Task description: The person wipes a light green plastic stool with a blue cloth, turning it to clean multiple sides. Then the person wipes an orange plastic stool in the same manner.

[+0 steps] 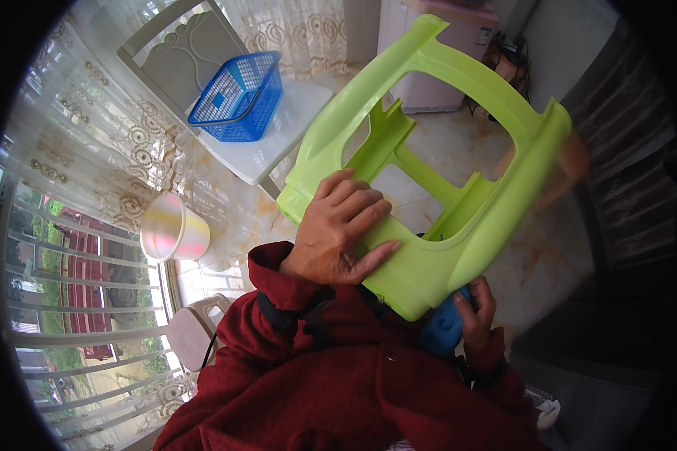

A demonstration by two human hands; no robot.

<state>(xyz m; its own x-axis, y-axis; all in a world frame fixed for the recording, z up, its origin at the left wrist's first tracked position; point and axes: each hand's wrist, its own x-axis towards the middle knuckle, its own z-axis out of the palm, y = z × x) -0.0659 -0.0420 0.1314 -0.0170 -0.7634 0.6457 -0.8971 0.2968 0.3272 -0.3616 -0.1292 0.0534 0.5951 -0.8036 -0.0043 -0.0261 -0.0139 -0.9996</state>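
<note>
A large lime-green plastic frame [417, 265], like part of a stool or small chair, is tilted in front of my red jacket, with wide openings through it. My left hand [344, 231] lies across its near panel, fingers curled over the edge of an opening. Below the frame's near right corner, my right hand [477, 310] grips a blue object [444, 327]; what that object is, I cannot tell, as the frame and the hand cover part of it.
A blue plastic basket [259, 115] stands on a white chair [304, 107] at the upper left. A pastel bucket [194, 234] and a small stool [190, 338] are near the barred window. Beyond the frame stands a pink cabinet-like unit [429, 90], with cables beside it.
</note>
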